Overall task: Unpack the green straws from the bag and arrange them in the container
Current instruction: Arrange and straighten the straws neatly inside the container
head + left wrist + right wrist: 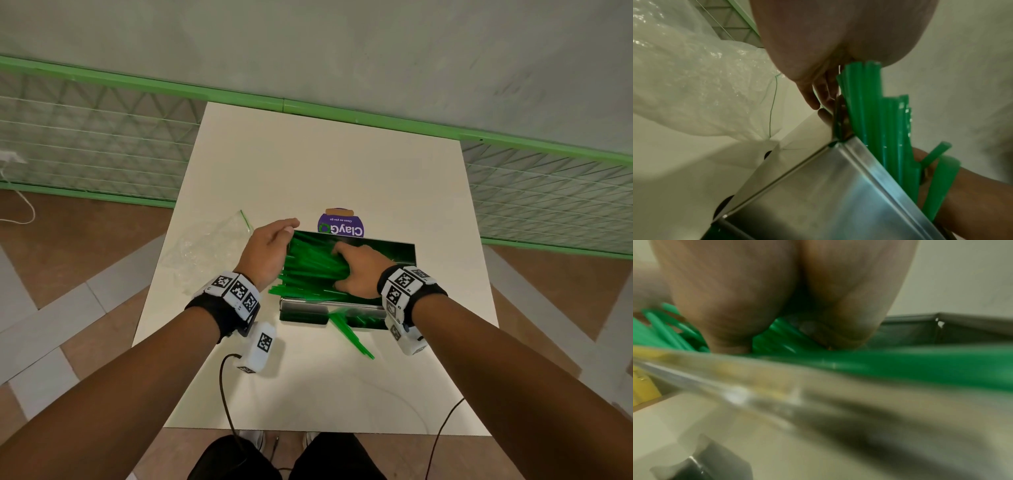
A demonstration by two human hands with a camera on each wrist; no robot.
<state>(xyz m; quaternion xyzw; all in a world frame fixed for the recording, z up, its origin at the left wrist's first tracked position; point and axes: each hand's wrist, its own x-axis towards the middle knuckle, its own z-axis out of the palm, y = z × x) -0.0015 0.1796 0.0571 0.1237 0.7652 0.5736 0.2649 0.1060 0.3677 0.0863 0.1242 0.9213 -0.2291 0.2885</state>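
On the white table (pixel 308 164) the clear bag (pixel 205 246) lies at our left, looking empty, and the green straws (pixel 308 270) sit crooked in the metal container (pixel 376 245), a few strays (pixel 349 334) poking over its near edge. We judge this the tidying step: our left hand (pixel 270 250), fingers straight, squares the left ends, while our right hand (pixel 363 270) lies on the pile, though we cannot tell whether it grips any. Next we must gather the strays and lay all parallel.

Purple sticker (pixel 340 224) reads "ClayGo, Clean as you go".

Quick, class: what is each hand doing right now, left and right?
Left hand: open, fingers against ends of green straws.
Right hand: curled round green straws in the container.
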